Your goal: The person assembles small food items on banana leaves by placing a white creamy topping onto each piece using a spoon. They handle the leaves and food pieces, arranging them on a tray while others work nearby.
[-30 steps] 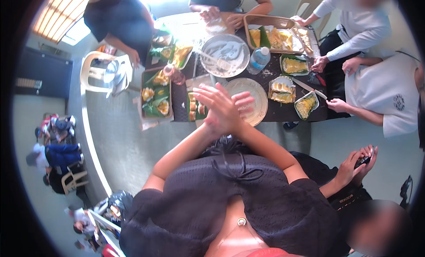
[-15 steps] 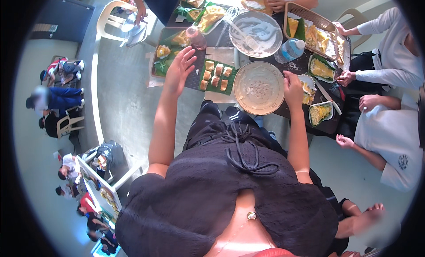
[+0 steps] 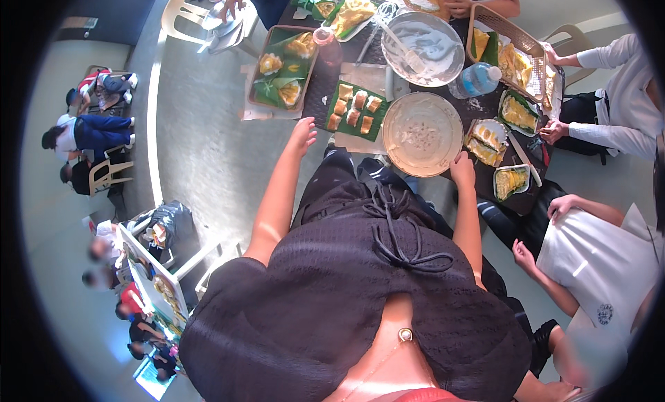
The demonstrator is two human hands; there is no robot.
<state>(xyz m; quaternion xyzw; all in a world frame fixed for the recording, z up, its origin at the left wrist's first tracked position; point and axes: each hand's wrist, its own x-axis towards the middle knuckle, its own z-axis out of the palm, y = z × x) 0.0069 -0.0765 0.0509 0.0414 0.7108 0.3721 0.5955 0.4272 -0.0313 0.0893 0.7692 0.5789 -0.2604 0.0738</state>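
Floor: I get bright light here, with a washed-out patch below the left hand.
Left forearm: a sunlit patch glares near the elbow.
Pale basin: clear to me, softly shaded inside.
Black top: dark, folds readable.
Door: dim, bent by my fisheye.
Person at lower right: head blurred.
Frame rim: black, curving around my view.
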